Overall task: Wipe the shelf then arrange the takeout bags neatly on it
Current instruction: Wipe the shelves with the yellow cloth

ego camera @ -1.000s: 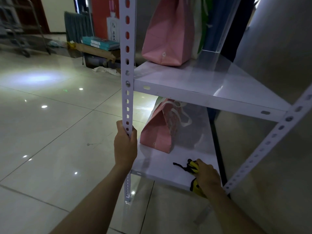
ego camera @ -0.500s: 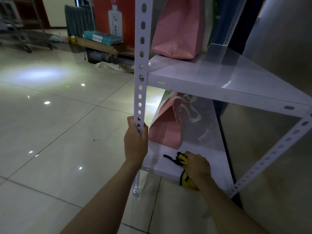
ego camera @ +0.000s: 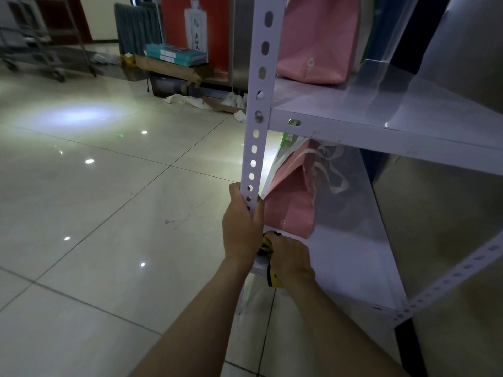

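2 hands at work: left hand clenched round the perforated upright, likely steadying the rack; right hand grasping a yellow cloth, pressed on the lower shelf beside the pink bag. 1 more pink bag on upper shelf.

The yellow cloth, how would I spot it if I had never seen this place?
Find the white metal shelf rack with pink takeout bags, and look at its lower shelf. At that shelf's front left corner, beside the upright post held by the left hand, the right hand presses the yellow cloth. It is the only yellow-and-black thing there.
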